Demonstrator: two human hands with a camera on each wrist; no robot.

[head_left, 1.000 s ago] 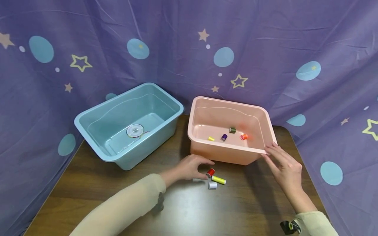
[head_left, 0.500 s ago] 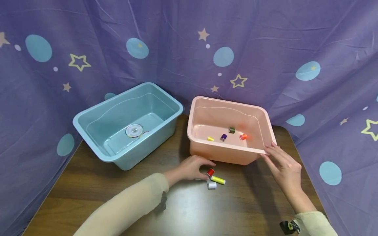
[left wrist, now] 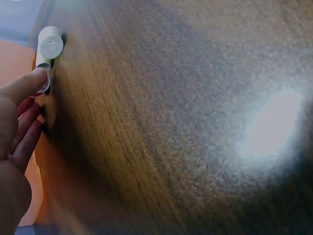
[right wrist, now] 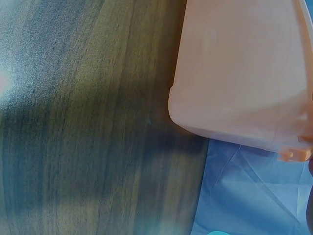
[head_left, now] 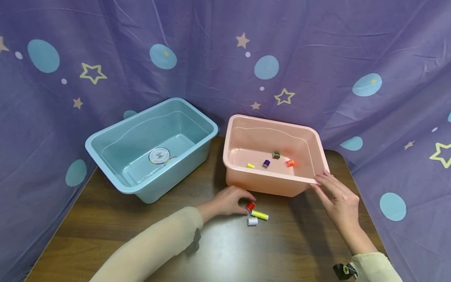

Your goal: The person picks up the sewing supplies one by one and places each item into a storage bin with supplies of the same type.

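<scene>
My left hand (head_left: 229,201) curls its thumb and fingers round a red thread spool (head_left: 250,206) on the wooden table. In the left wrist view, the thumb (left wrist: 34,81) lies against the spool's end. A yellow thread spool (head_left: 260,215) and a white thread spool (head_left: 252,221) lie right beside the red one. My right hand (head_left: 341,201) holds the near right corner of the pink tub (head_left: 271,174), fingers over the rim and thumb below it. Inside the tub lie yellow (head_left: 250,165), purple (head_left: 266,163), green (head_left: 276,155) and orange (head_left: 289,163) spools.
A blue tub (head_left: 172,164) stands to the left, holding a wheel of coloured-head pins (head_left: 159,155). Both tubs stand near a purple patterned curtain (head_left: 211,58) behind the table (head_left: 225,250).
The left hand's index fingertip has come down toward the thumb, closing round the red thread spool. The right hand stays at the pink tub's corner. The view has shifted slightly.
</scene>
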